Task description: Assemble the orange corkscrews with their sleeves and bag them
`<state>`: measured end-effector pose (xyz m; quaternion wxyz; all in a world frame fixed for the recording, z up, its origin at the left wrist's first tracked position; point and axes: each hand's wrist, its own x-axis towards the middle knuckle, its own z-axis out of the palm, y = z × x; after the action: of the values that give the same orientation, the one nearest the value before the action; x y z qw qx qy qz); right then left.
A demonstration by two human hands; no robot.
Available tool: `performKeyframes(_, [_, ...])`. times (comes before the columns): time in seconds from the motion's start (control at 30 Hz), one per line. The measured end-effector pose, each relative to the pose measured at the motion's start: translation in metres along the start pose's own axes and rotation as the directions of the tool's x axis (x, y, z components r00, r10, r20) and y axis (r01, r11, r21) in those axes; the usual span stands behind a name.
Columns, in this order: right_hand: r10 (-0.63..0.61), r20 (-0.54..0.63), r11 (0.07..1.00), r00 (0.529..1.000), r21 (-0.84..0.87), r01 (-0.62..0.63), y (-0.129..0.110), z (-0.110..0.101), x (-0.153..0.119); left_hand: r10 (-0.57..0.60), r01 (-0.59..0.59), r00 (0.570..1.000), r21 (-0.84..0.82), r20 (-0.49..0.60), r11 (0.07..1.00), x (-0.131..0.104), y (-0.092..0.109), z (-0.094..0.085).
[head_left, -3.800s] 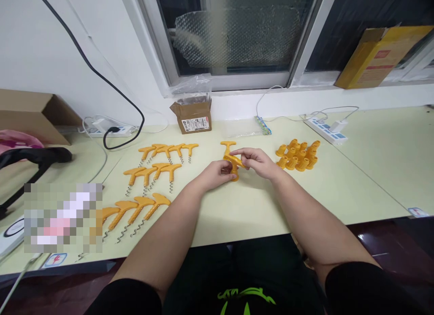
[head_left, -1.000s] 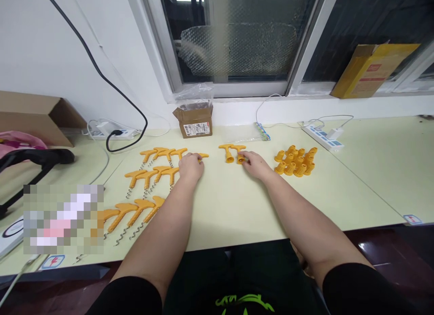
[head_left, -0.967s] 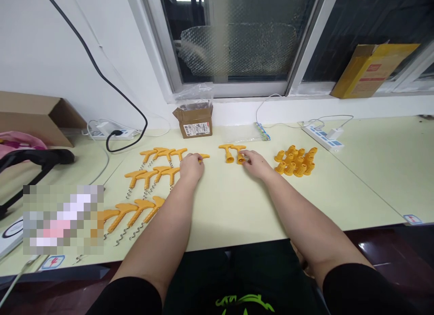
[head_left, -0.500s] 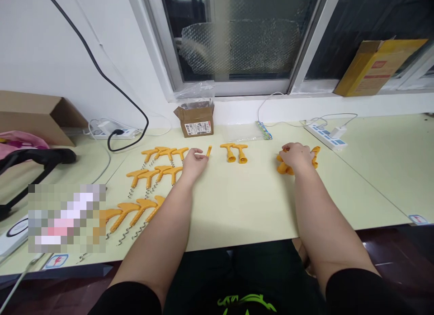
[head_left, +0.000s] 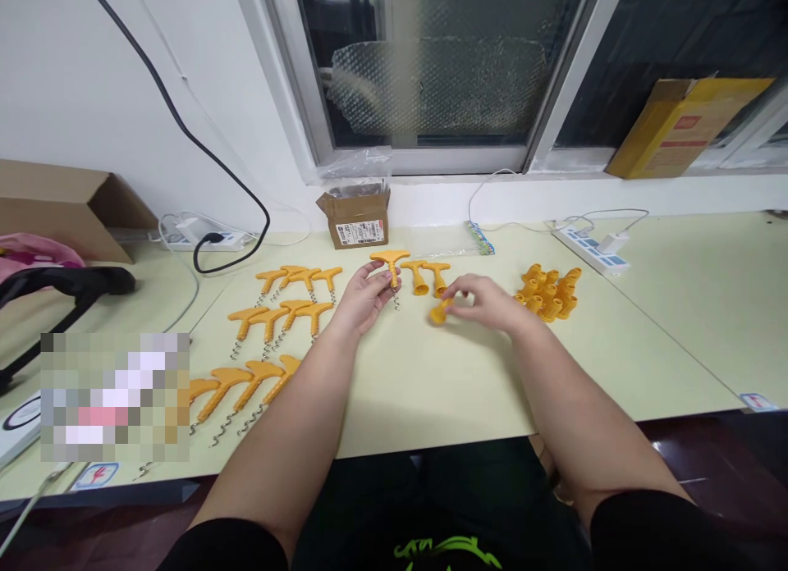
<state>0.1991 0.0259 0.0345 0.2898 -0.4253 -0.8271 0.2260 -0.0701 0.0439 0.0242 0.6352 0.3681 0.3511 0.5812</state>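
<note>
My left hand (head_left: pixel 364 299) is closed on a yellow T-handled corkscrew (head_left: pixel 390 259), its metal spiral pointing down. In the fingers of my right hand (head_left: pixel 483 303) is a yellow plastic sleeve (head_left: pixel 439 312), slightly blurred, held to the right of the spiral and apart from it. Just behind it, two T-handles with flared sleeves (head_left: pixel 419 282) lie side by side. Several loose sleeves (head_left: pixel 547 294) are clustered on the table to the right. On the left, several corkscrews (head_left: pixel 269 318) with bare spirals lie in three rows, the nearest row partly covered by my left forearm and a blurred patch.
An open small carton (head_left: pixel 359 218) and a clear plastic bag (head_left: pixel 440 239) are at the back by the window. Power strips (head_left: pixel 591 247) with cables lie at the back left and right. A black curved frame (head_left: pixel 74 292) stands at the left on the pale table (head_left: pixel 406 390).
My right hand has left the sleeve cluster and moved left with one sleeve in its fingers. My left hand has shifted slightly right, turning the corkscrew so its handle and spiral show.
</note>
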Motion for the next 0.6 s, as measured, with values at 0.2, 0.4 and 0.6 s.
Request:
performKeyframes(0.2, [-0.005,0.086,0.996,0.996,0.091,-0.003,-0.019,0.030,0.004,0.034,-0.037,0.996,0.030,0.082,0.999,-0.007,0.000,0.011])
performKeyframes(0.4, [0.083,-0.190,0.844,0.978,0.535,0.032,-0.015,0.023,0.006,-0.018,-0.024,0.962,0.152,0.271,0.988,-0.026,-0.012,0.027])
performKeyframes(0.6, [0.187,-0.201,0.617,0.962,0.786,0.044,-0.023,0.042,0.012,-0.005,-0.062,0.942,0.188,0.335,0.980,-0.033,-0.016,0.038])
